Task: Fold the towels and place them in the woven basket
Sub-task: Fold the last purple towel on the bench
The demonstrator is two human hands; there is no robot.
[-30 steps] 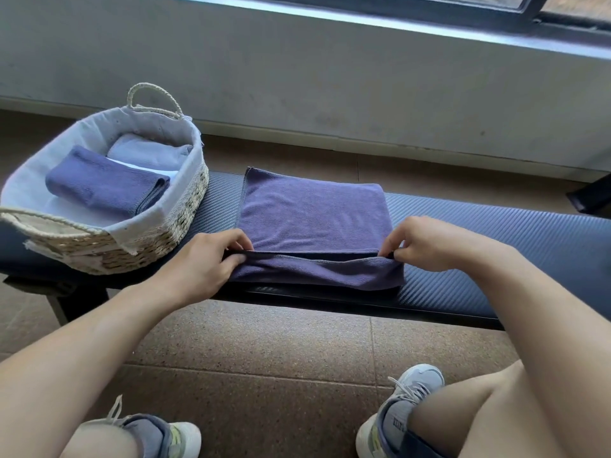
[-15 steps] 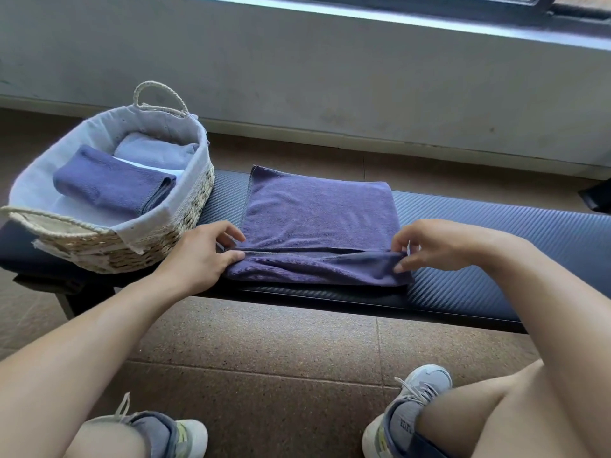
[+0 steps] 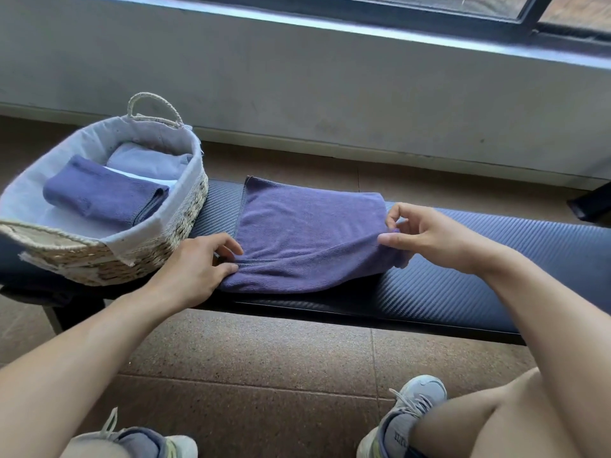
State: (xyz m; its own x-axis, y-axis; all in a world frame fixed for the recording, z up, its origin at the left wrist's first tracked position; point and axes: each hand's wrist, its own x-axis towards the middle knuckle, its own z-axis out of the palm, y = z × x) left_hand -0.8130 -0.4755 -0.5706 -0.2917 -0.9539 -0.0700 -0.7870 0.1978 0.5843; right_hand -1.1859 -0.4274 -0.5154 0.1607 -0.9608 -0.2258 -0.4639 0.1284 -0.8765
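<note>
- My left hand (image 3: 195,262) pinches the near left edge of the purple towel (image 3: 307,239), thumb and fingers curled on the fold, low against the bench.
- My right hand (image 3: 426,236) pinches the towel's right edge between thumb and forefinger and holds that corner raised off the bench, the other fingers loosely bent.
- The towel lies across the dark padded bench (image 3: 496,279), part folded, its far left corner flat and its near edge hanging over the bench's near side.
- The woven basket (image 3: 158,239) stands on the left end of the bench, just beside the towel, with a pale cloth lining.
- Inside it lie a folded dark blue towel (image 3: 102,193) at the near side and a folded light blue towel (image 3: 145,160) behind it.
- My sneakers (image 3: 406,411) rest on the brown tiled floor (image 3: 264,358) below.
</note>
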